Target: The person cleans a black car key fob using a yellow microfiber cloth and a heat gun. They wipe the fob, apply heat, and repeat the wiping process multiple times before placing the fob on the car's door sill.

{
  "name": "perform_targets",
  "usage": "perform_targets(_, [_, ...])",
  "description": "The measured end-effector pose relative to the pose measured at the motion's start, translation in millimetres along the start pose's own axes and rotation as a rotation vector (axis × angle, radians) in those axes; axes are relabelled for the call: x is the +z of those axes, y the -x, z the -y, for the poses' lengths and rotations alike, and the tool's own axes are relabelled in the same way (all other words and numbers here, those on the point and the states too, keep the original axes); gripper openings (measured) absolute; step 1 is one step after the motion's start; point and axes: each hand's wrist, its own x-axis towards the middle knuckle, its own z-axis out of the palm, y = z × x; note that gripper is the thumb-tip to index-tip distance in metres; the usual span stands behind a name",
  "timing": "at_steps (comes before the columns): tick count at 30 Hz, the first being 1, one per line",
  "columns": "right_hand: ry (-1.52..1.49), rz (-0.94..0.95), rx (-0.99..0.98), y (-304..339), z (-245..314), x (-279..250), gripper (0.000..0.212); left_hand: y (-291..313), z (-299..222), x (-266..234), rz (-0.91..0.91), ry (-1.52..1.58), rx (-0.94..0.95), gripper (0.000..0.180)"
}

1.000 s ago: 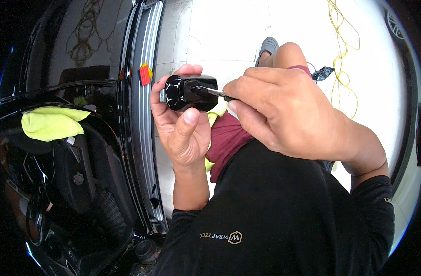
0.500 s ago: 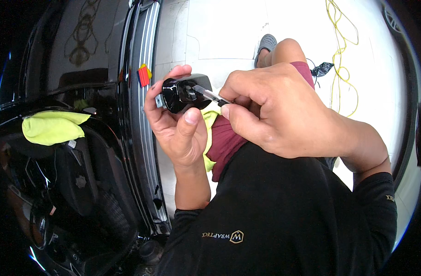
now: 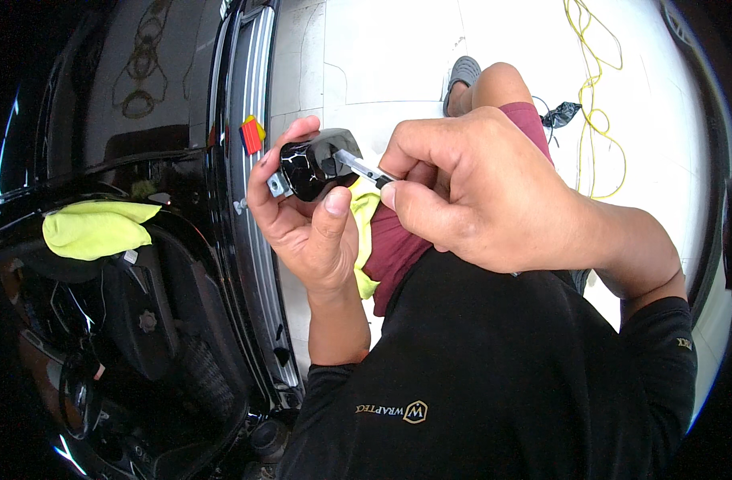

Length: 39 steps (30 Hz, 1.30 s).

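My left hand (image 3: 314, 240) holds up a small glossy black part (image 3: 306, 170) with rounded corners, fingers behind it and thumb at its lower edge. A metal tab (image 3: 279, 185) sticks out of the part's left side. Pinched between thumb and forefinger of my right hand (image 3: 470, 188) is a slim utility knife (image 3: 368, 170). Its blade tip lies at the part's right-hand face; whether it touches or cuts the surface I cannot tell. A yellow-green cloth (image 3: 364, 232) hangs at my maroon shorts, behind the left wrist.
On the left stands a black car with its silver-ribbed door sill (image 3: 258, 152) showing. Red and yellow squeegees (image 3: 252, 137) rest on the sill. Another yellow-green cloth (image 3: 102, 228) lies over the car's edge. A yellow cord (image 3: 592, 104) and a black plastic bag (image 3: 561, 116) lie on the pale floor.
The part has shifted slightly left and tilted a little in my left hand. The knife blade has stayed at its right-hand face, and both grips are the same.
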Motion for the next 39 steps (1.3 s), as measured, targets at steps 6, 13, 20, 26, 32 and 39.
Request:
perform_targets(6, [-0.150,0.066,0.141,-0.7,6.8,-3.4,0.009,-0.5,0.8,-1.8,-0.009,-0.053,0.033,0.060])
perform_targets(13, [-0.204,0.129,0.228,-2.9,11.1,-7.9,0.011,-3.5,2.9,3.8,-0.056,-0.066,0.061,0.063])
perform_targets(20, [-0.340,0.173,0.384,-4.8,15.5,-13.4,0.014,-4.0,0.2,1.6,-0.004,-0.147,0.080,0.061])
perform_targets(26, [-0.437,0.183,0.423,-5.6,14.9,-15.3,0.017,-4.2,2.2,3.7,-0.035,-0.191,0.097,0.064])
perform_targets(32, [-0.454,0.165,0.479,-6.9,14.9,-16.6,0.018,-3.8,3.1,0.3,-0.010,-0.226,0.112,0.063])
perform_targets(39, [-0.590,0.158,0.613,-8.4,20.5,-18.8,0.018,-3.6,7.1,-3.2,0.004,-0.290,0.164,0.062])
